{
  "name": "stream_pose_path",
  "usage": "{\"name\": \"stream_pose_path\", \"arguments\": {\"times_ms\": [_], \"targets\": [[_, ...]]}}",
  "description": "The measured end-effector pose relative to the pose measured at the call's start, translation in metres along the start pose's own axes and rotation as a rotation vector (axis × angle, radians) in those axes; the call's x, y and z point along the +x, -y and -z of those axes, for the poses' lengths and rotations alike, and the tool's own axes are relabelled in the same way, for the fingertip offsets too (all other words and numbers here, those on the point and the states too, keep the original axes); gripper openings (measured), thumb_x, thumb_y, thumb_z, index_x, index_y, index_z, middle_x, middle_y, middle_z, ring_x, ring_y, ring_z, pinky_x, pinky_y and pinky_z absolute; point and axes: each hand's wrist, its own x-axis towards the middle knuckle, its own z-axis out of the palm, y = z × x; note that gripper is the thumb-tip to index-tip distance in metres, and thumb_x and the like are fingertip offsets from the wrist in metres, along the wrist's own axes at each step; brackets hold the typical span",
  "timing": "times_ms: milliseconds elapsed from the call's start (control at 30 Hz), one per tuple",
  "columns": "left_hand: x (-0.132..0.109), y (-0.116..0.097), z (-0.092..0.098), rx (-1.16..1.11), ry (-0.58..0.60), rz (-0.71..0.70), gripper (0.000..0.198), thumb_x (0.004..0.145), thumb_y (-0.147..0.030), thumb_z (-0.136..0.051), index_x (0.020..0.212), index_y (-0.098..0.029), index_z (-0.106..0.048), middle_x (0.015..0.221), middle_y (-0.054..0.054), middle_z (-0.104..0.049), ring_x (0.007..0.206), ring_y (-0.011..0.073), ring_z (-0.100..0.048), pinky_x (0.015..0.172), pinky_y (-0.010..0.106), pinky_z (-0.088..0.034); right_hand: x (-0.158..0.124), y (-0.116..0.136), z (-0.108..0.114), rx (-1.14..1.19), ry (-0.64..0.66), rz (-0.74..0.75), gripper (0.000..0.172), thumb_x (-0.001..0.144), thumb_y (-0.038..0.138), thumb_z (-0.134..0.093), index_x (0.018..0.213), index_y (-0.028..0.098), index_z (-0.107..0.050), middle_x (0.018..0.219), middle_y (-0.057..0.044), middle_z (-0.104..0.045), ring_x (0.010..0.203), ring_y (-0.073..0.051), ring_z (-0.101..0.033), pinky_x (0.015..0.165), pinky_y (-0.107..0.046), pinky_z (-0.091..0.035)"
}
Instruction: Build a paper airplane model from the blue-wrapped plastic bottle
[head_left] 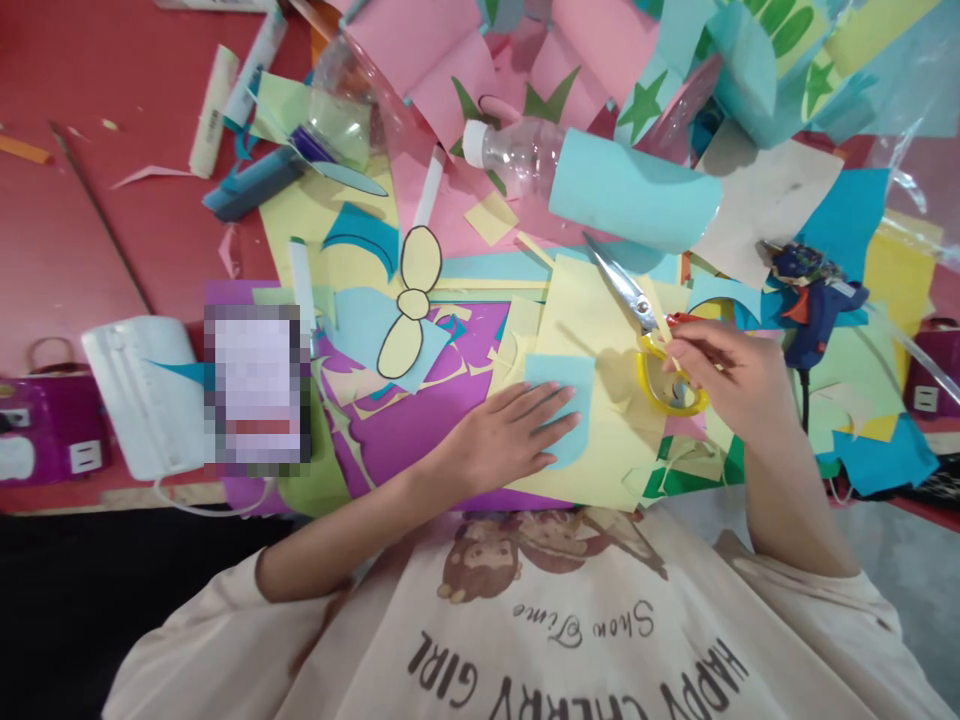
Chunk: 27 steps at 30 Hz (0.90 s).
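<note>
My left hand [517,430] lies flat, fingers stretched out, over a light blue paper piece [562,375] with a rounded lower end. Under that is a pale yellow sheet [600,440]. My right hand [724,370] is closed, thumb and forefinger pinching what looks like a thin pale yellow paper strip [658,308]. Directly beneath those fingers are scissors [637,300] with yellow and red handles, blades pointing up and left. Whether the fingers also touch the handle I cannot tell. Left of my hands is a yellow paper bow shape [413,303] with dark outlines.
A plastic bottle [525,160] wrapped in light blue paper lies beyond my hands. On the right is a blue glue gun [814,310]. Purple paper [405,440] and scraps cover the middle. A blurred phone-like rectangle [257,385], white case [146,400] and markers [214,110] are left.
</note>
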Motion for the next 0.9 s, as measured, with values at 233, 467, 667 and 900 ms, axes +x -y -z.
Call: {"name": "stream_pose_path", "arguments": {"times_ms": [233, 467, 667, 900], "targets": [[0.007, 0.005, 0.014, -0.181, -0.374, 0.263, 0.018, 0.095, -0.030, -0.054, 0.107, -0.017, -0.057, 0.098, 0.006, -0.074, 0.090, 0.0167, -0.070, 0.078, 0.029, -0.053, -0.004, 0.008, -0.018, -0.123, 0.195, 0.249, 0.021, 0.095, 0.016, -0.048, 0.109, 0.019, -0.064, 0.089, -0.005, -0.068, 0.076, -0.015, -0.064, 0.067, -0.027, -0.051], [0.013, 0.023, 0.014, -0.354, -0.499, 0.528, 0.020, 0.091, -0.034, -0.060, 0.103, -0.020, -0.054, 0.087, 0.001, -0.069, 0.073, 0.0125, -0.065, 0.068, 0.025, -0.052, -0.004, 0.014, -0.034, -0.115, 0.275, 0.339, 0.023, 0.097, 0.016, -0.047, 0.109, 0.016, -0.066, 0.091, -0.007, -0.071, 0.080, -0.016, -0.067, 0.069, -0.028, -0.054], [0.014, 0.028, 0.013, -0.500, -0.536, 0.471, 0.003, 0.090, -0.019, -0.060, 0.089, -0.019, -0.063, 0.075, -0.002, -0.068, 0.070, 0.0094, -0.063, 0.066, 0.020, -0.050, -0.002, 0.012, -0.037, -0.031, 0.210, 0.277, 0.012, 0.094, 0.019, -0.053, 0.096, 0.018, -0.065, 0.083, -0.003, -0.071, 0.071, -0.013, -0.065, 0.063, -0.025, -0.052], [0.013, 0.035, 0.008, -0.514, -0.551, 0.484, 0.006, 0.090, -0.022, -0.061, 0.087, -0.020, -0.066, 0.075, 0.001, -0.070, 0.073, 0.0121, -0.066, 0.070, 0.025, -0.052, -0.006, 0.010, -0.042, 0.044, 0.074, 0.153, 0.006, 0.089, 0.019, -0.059, 0.087, 0.021, -0.064, 0.079, 0.000, -0.069, 0.066, -0.011, -0.062, 0.058, -0.024, -0.050]]}}
